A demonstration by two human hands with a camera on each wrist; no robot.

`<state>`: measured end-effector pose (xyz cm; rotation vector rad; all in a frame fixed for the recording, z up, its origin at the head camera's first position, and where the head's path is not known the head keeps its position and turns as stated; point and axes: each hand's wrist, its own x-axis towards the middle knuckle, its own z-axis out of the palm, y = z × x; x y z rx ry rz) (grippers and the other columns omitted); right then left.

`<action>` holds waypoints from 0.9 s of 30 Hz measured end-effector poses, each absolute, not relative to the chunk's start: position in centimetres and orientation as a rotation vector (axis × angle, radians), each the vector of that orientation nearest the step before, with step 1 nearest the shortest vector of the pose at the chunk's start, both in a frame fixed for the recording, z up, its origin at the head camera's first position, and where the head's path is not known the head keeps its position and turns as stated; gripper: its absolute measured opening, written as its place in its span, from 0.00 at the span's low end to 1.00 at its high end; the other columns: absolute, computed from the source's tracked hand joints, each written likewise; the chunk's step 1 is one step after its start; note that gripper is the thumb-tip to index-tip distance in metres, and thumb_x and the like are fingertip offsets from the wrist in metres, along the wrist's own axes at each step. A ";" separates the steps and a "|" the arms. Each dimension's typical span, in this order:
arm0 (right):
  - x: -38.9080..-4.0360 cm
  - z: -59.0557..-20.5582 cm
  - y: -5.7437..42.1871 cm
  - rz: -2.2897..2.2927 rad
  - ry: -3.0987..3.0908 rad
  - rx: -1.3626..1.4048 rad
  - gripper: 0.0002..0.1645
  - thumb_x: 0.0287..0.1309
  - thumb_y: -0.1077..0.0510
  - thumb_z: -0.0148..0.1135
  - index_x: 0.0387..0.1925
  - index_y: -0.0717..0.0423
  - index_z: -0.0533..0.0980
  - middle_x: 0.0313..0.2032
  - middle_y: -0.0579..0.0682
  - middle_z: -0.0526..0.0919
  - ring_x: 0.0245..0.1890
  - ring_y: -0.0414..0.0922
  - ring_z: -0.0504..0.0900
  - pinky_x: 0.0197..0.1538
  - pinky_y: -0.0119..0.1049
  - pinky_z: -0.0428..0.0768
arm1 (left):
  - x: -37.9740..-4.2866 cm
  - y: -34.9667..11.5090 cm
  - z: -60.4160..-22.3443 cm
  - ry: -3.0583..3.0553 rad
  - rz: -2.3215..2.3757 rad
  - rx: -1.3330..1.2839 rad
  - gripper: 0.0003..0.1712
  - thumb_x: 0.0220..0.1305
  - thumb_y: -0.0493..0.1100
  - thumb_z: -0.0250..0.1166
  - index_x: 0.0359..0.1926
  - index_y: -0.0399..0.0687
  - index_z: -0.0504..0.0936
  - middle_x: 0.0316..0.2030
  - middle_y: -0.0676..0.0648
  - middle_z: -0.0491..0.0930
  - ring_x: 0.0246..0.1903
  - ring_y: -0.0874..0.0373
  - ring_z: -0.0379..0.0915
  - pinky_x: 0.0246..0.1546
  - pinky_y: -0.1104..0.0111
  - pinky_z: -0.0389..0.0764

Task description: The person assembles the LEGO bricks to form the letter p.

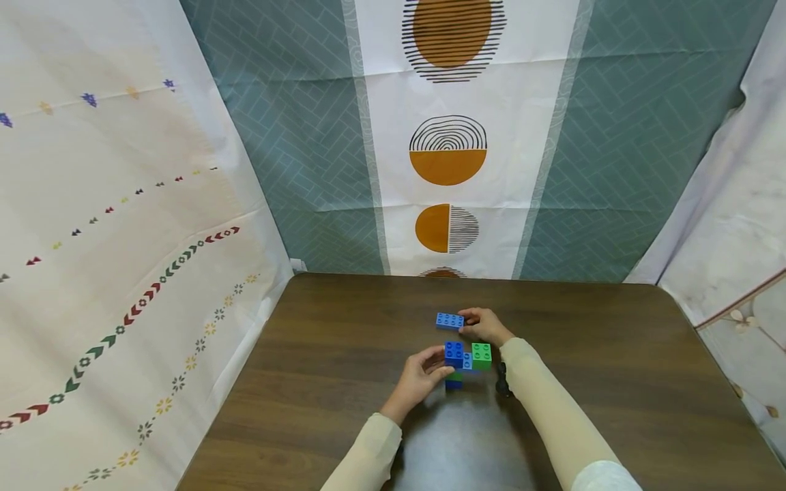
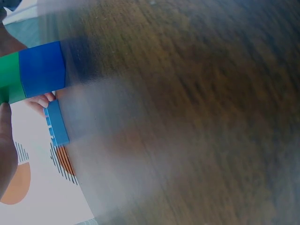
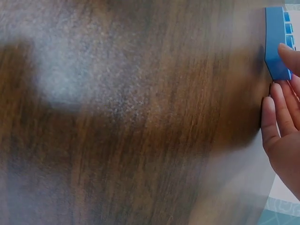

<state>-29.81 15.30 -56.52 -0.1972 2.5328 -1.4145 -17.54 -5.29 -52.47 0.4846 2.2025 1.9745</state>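
My left hand (image 1: 417, 377) grips the left side of a small built stack of toy building bricks. A dark blue brick (image 1: 454, 352) forms its upper left, a bright green brick (image 1: 482, 353) its right side, and a light blue brick (image 1: 467, 361) shows between them. Lower down, green and blue bricks are partly hidden by the thumb. In the left wrist view the stack's blue end (image 2: 43, 69) shows beside a fingertip. Just behind the stack, my right hand (image 1: 487, 326) pinches the right end of a long blue brick (image 1: 449, 320), whose studs face up.
Both hands work above a dark brown wooden table (image 1: 344, 327). A patterned curtain (image 1: 295, 157) hangs behind its far edge, and a pale embroidered cloth (image 1: 123, 273) hangs along the left. On the right wrist is a dark band (image 1: 503, 380).
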 end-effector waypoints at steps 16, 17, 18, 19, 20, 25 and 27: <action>-29.7 -56.3 15.4 -1.408 2.586 -0.183 0.22 0.56 0.66 0.67 0.53 0.66 0.77 0.48 0.63 0.79 0.47 0.56 0.77 0.53 0.51 0.79 | -17.7 -5.1 -52.6 2.210 1.973 0.467 0.20 0.61 0.31 0.65 0.54 0.30 0.77 0.50 0.34 0.79 0.52 0.43 0.76 0.52 0.66 0.78; -29.7 -56.4 15.5 -1.409 2.589 -0.188 0.21 0.56 0.66 0.67 0.53 0.66 0.77 0.48 0.63 0.79 0.47 0.56 0.77 0.53 0.51 0.79 | -17.7 -5.1 -52.6 2.207 1.975 0.462 0.20 0.61 0.31 0.65 0.54 0.30 0.77 0.50 0.35 0.79 0.52 0.43 0.76 0.52 0.66 0.78; -29.8 -56.4 15.5 -1.411 2.590 -0.196 0.21 0.56 0.66 0.67 0.52 0.66 0.77 0.49 0.63 0.79 0.47 0.56 0.77 0.52 0.51 0.79 | -17.7 -5.1 -52.6 2.206 1.978 0.462 0.20 0.61 0.31 0.65 0.54 0.30 0.77 0.50 0.35 0.79 0.52 0.44 0.76 0.52 0.67 0.78; -29.8 -56.4 15.6 -1.414 2.590 -0.197 0.21 0.56 0.66 0.67 0.52 0.65 0.77 0.49 0.63 0.79 0.47 0.56 0.77 0.52 0.51 0.79 | -17.7 -5.1 -52.6 2.206 1.980 0.464 0.20 0.61 0.31 0.65 0.54 0.30 0.77 0.50 0.35 0.80 0.52 0.44 0.76 0.52 0.66 0.78; -29.9 -56.4 15.7 -1.415 2.589 -0.203 0.21 0.56 0.66 0.67 0.52 0.65 0.77 0.49 0.63 0.79 0.47 0.56 0.77 0.53 0.51 0.79 | -17.7 -5.1 -52.6 2.208 1.981 0.464 0.19 0.61 0.31 0.65 0.54 0.30 0.77 0.49 0.35 0.80 0.52 0.44 0.76 0.52 0.67 0.78; -30.1 -56.4 16.1 -1.423 2.577 -0.234 0.21 0.56 0.65 0.68 0.52 0.64 0.77 0.49 0.63 0.79 0.47 0.56 0.77 0.52 0.51 0.79 | -17.7 -5.2 -52.7 2.214 1.980 0.469 0.20 0.61 0.31 0.65 0.54 0.30 0.77 0.50 0.35 0.79 0.52 0.43 0.76 0.52 0.66 0.78; -30.0 -56.4 16.3 -1.425 2.573 -0.252 0.21 0.57 0.64 0.67 0.53 0.65 0.77 0.49 0.63 0.79 0.48 0.57 0.77 0.52 0.52 0.79 | -17.7 -5.2 -52.7 2.213 1.980 0.470 0.20 0.61 0.31 0.65 0.54 0.30 0.77 0.50 0.34 0.79 0.52 0.42 0.76 0.52 0.66 0.78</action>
